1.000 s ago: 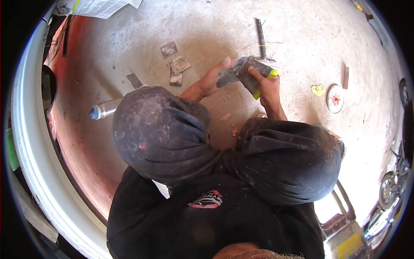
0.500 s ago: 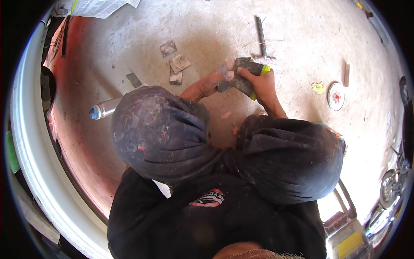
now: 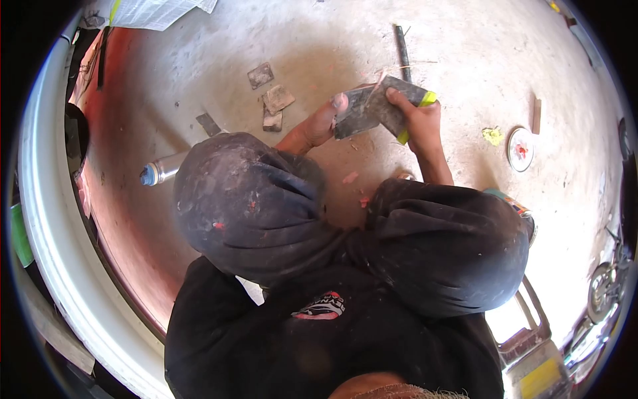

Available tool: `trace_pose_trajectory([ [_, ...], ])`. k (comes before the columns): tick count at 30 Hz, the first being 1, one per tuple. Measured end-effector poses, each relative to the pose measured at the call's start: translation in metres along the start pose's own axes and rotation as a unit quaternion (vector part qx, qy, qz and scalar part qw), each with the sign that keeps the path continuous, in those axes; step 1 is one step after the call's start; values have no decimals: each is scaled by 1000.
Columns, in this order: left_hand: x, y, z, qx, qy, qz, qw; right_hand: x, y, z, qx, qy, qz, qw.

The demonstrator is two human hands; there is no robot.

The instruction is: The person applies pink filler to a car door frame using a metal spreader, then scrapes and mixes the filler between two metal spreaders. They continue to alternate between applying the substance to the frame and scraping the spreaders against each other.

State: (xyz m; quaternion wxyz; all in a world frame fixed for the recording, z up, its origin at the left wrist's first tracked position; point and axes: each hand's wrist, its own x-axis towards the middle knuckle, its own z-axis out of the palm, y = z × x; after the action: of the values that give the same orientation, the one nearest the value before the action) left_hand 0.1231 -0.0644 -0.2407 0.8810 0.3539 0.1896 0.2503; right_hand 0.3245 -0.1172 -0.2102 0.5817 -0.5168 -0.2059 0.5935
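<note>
your left hand is closed round the near end of a flat grey blade, thumb up along its edge. your right hand is gripping a dark block with a yellow-green edge, laid against that blade, and the pair sit at about 12 o'clock, just past your knees, over the concrete floor. on the floor there's a dark rod further out at 12, some tile scraps at 11, a spray can at 9 and a round lid at 3, all well apart from your hands.
</note>
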Motion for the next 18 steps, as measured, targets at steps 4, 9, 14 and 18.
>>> trace_pose_trajectory([
  [4, -4, -1, -5, 80, 7, -105, 991, -13, 16, 14, -234, -49, -9, 971],
  [9, -4, -5, -16, 19, 9, -101, 995, -3, 10, 8, -176, -86, 21, 980],
  [14, 2, -4, -5, -43, 46, -86, 994, -4, 30, 14, -221, -55, 5, 974],
  [18, 6, -15, 2, -34, 37, -54, 997, -16, 23, 22, -197, -130, -14, 972],
])
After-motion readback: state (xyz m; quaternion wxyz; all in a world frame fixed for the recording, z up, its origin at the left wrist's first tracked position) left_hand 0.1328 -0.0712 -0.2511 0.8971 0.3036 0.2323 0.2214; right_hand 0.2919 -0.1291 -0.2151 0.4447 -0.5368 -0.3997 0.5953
